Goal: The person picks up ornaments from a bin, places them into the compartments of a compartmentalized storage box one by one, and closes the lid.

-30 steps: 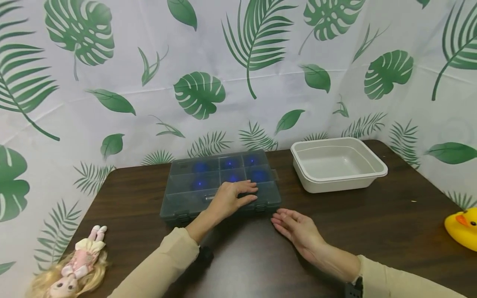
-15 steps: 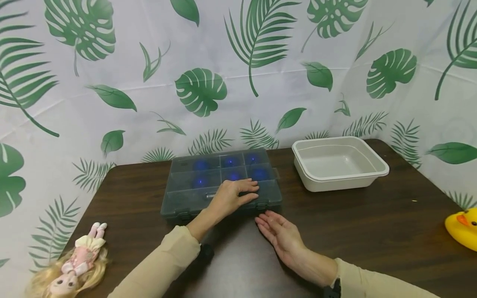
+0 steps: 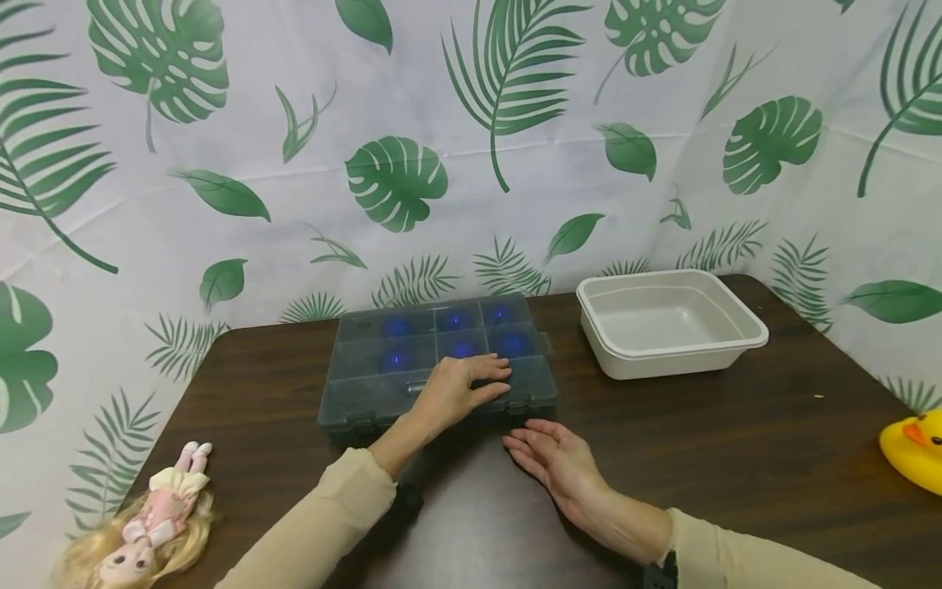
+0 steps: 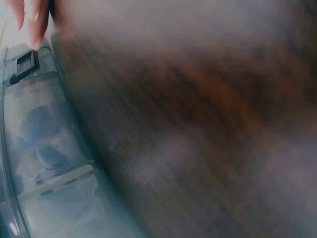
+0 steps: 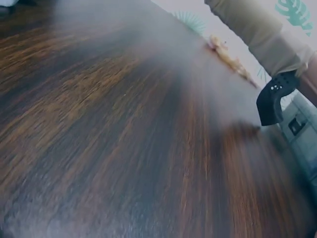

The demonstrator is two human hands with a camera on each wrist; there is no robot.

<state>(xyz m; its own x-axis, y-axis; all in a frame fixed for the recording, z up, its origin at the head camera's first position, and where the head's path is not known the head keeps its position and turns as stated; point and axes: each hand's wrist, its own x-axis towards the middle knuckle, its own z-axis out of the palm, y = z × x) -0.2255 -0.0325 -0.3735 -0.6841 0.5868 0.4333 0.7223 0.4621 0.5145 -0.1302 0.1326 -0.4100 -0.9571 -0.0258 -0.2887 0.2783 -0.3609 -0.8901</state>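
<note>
A dark translucent compartment box [image 3: 375, 393] with its lid down lies at the back of the table. Several round blue things [image 3: 397, 360] show through the lid. My left hand [image 3: 459, 388] rests on the front part of the lid, its fingers spread loosely and pointing right. Just in front of the box's right front latch [image 3: 518, 407] is my right hand [image 3: 562, 474], palm turned inward, fingers slightly bent, nothing in it. In the left wrist view, fingertips [image 4: 37, 37] are right at a latch [image 4: 25, 64] on the box's front wall.
A white plastic basin [image 3: 670, 327] stands right of the box. A blond doll [image 3: 162, 511] lies at the left table edge, and a yellow rubber duck [image 3: 916, 454] is at the far right. Behind the dark wooden table [image 3: 706, 483] hangs a leaf-patterned cloth [image 3: 294, 270].
My right hand has moved left along the box's front, toward the right front latch, and barely shifted in the last half second. My left hand has stayed on the lid.
</note>
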